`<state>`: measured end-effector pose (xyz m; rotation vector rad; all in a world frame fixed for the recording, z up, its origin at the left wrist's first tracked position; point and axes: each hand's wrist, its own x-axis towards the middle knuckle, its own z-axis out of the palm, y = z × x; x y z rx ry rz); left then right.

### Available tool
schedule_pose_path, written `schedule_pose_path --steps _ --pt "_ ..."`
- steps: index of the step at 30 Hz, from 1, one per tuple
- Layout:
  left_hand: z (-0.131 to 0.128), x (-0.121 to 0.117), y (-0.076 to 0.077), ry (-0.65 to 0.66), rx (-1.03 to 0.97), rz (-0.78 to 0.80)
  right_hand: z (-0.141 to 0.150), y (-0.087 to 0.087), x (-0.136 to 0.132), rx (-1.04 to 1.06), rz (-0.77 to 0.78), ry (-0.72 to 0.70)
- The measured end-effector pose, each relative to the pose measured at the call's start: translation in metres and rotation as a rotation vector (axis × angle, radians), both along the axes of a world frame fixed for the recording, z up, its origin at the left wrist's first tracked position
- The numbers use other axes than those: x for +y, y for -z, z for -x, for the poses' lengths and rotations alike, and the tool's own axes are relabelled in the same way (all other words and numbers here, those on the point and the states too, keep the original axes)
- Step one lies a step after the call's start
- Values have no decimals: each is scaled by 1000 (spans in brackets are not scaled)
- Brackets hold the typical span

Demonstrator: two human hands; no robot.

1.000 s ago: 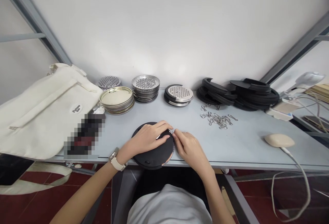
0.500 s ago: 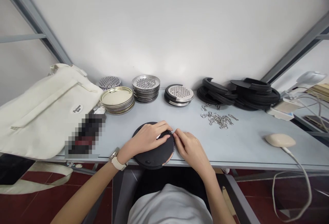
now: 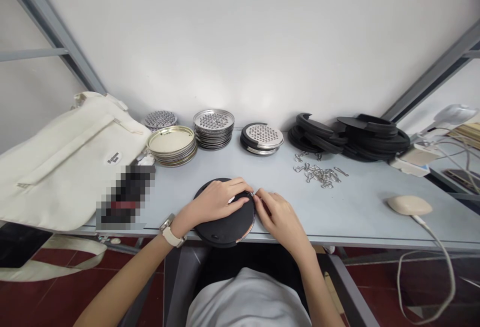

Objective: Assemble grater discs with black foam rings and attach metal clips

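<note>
A round black disc-shaped case (image 3: pixel 228 227) with a metal rim lies at the table's front edge, its near side jutting over. My left hand (image 3: pixel 221 199) is spread over its top, thumb and fingers curled toward the right rim and gripping it. At that rim my right hand (image 3: pixel 277 212) has thumb and forefinger pinched together, touching the case's edge. A small glint of metal shows between the fingertips of both hands, looking like a metal clip, mostly hidden. Loose metal clips (image 3: pixel 318 174) lie in a scatter beyond my right hand.
Along the wall stand gold-toned metal lids (image 3: pixel 171 142), stacked perforated grater discs (image 3: pixel 213 122), a grater disc in a black cover (image 3: pixel 264 136) and piles of black covers (image 3: pixel 371 137). A white bag (image 3: pixel 71 162) lies left. A cream mouse-shaped device (image 3: pixel 408 205) with a cable sits right.
Both hands stay at the right rim of the black case, with only a slight shift of the fingertips. The whole view has moved very slightly.
</note>
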<state>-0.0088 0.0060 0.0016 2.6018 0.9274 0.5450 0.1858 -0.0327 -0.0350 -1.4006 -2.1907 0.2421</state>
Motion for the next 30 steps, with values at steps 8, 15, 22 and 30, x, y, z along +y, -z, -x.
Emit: schedule_pose_path --steps 8,15,22,30 --pt "2 0 -3 47 -37 52 -2 -2 -2 89 87 2" --pt "3 1 -1 51 -25 46 -3 -4 -1 144 151 -37" --pt "2 1 -1 66 -50 66 0 -4 -3 171 188 -9" --pt "2 1 -2 55 -60 74 -1 3 -4 169 146 11"
